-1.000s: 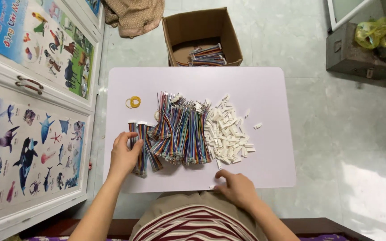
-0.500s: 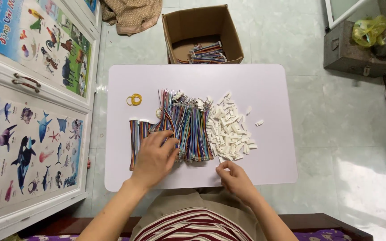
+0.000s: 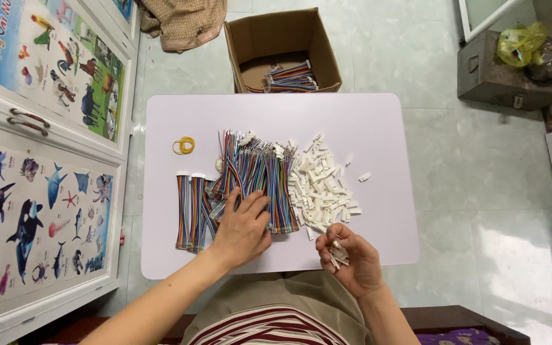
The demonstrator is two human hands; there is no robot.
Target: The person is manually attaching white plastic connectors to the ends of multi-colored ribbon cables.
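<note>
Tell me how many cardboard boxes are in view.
1: an open cardboard box on the floor beyond the far edge of the white table, holding bundled coloured wires.

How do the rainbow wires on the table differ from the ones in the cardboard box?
The wires on the table form a large loose spread, fanned across the white table; the bundle in the cardboard box is smaller and more compact. The left hand rests on the table wires; nothing touches the box bundle. Both are multicoloured ribbon-like wires.
</note>
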